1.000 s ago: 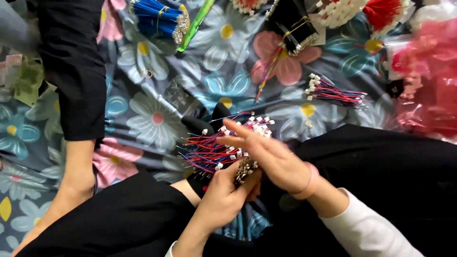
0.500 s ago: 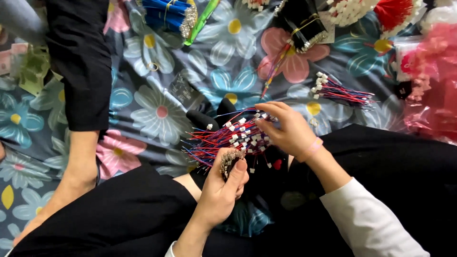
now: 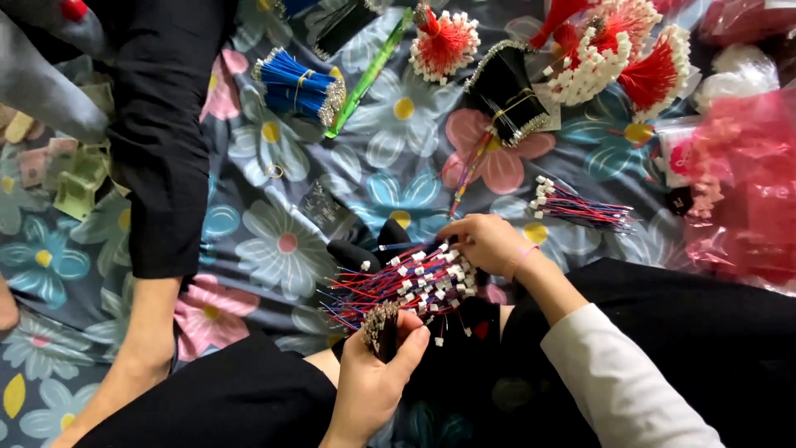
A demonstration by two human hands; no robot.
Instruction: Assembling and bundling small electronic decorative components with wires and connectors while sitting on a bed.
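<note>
Lying between hands (image 3: 377, 373), wire bundle (image 3: 398, 286)

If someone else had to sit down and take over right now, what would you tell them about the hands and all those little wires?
Left hand: closed on a small dark bundle of wire ends, held upright over the lap.
Right hand: fingers resting on the loose wires, red and blue with white plugs, fanned out between both hands.
Nearby on the flowered cloth: a small wire bunch by the right hand; tied blue bundle, black bundle and red bundles further off.
Done: several bundles already tied.
Left: the fanned wires are still loose.
</note>
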